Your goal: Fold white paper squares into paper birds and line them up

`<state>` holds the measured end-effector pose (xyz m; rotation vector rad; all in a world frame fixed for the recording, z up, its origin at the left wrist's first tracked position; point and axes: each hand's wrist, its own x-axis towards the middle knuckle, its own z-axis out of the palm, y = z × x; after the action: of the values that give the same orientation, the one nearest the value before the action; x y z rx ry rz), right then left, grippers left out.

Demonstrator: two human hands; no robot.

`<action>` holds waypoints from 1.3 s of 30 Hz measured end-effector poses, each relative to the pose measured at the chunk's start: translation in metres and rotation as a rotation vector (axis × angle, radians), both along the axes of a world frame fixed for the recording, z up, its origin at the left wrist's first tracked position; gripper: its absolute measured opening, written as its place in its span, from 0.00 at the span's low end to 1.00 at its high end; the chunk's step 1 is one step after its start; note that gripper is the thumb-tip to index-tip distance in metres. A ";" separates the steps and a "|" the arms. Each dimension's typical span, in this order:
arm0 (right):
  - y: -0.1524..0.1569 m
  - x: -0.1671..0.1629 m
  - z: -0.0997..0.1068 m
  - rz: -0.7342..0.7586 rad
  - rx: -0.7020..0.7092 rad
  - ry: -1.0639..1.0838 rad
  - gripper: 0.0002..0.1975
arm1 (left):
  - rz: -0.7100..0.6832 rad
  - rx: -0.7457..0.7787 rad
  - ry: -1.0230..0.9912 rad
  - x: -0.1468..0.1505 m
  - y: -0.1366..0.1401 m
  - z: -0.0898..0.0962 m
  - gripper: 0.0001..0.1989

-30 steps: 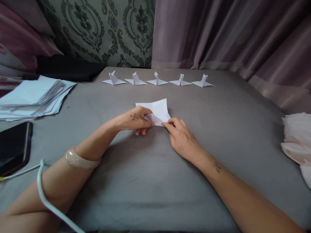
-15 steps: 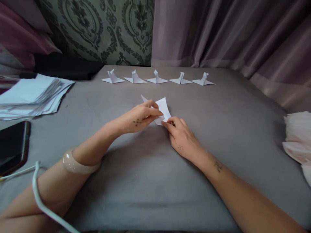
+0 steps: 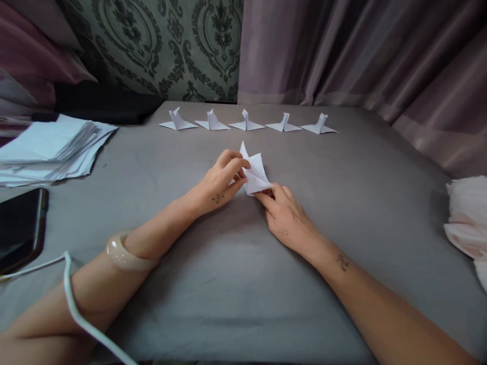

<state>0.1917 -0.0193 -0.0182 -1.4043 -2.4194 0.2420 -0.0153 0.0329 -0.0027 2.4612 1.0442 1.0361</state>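
Note:
A partly folded white paper [image 3: 256, 175] is held between my two hands over the grey cloth surface [image 3: 228, 284]. One pointed flap of it stands up at the upper left. My left hand [image 3: 227, 177] grips the paper's left side, fingers bent around the flap. At the lower right corner, my right hand [image 3: 283, 208] pinches the paper between thumb and fingers; some of those fingertips are hidden beneath it. Beyond the hands stands a row of several folded white paper figures [image 3: 246, 121] with flat, spread wings and upright middles.
To the left lie a stack of white paper sheets [image 3: 45, 147] and a dark phone [image 3: 23, 228]. A white cable [image 3: 72, 304] crosses over my left forearm. Black cloth [image 3: 106, 104] lies at the back left, pale crumpled fabric [image 3: 467, 218] at the right edge. Curtains [image 3: 342, 50] hang behind.
My left hand has shifted its hold to the paper's left side, and the pointed flap has swung up and to the right. My right hand stays at the lower right corner.

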 end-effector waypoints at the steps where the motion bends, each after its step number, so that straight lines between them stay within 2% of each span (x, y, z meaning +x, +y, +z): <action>1: 0.000 0.000 0.000 0.000 0.000 -0.001 0.25 | 0.053 -0.011 0.010 -0.001 0.000 -0.001 0.07; 4: 0.000 0.000 0.001 0.000 -0.002 -0.015 0.26 | 0.140 -0.075 0.085 -0.002 -0.001 -0.002 0.04; 9: 0.000 -0.001 0.002 -0.010 -0.009 -0.078 0.27 | 0.013 -0.154 0.163 0.000 -0.003 -0.004 0.07; 20: -0.002 0.003 0.009 0.045 -0.050 -0.046 0.25 | -0.045 -0.140 0.161 -0.004 -0.001 -0.009 0.10; 24: -0.005 0.000 0.012 0.006 -0.049 -0.028 0.21 | -0.099 -0.140 0.156 -0.006 0.001 -0.010 0.11; 29: -0.006 -0.002 0.013 0.001 -0.074 -0.025 0.22 | -0.156 -0.086 0.232 -0.009 -0.001 -0.007 0.12; 34: -0.004 0.002 0.013 0.003 -0.122 0.091 0.20 | -0.206 -0.006 0.477 -0.010 -0.008 0.007 0.15; 37: 0.002 0.005 0.010 -0.021 -0.179 0.276 0.18 | -0.229 0.036 0.619 -0.010 -0.011 0.014 0.15; 39: 0.007 0.008 0.008 -0.089 -0.253 0.413 0.15 | -0.235 0.065 0.686 -0.009 -0.013 0.017 0.15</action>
<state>0.1993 -0.0120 -0.0099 -1.3940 -2.0356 0.7577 -0.0240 0.0200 0.0142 2.9775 0.8498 0.1401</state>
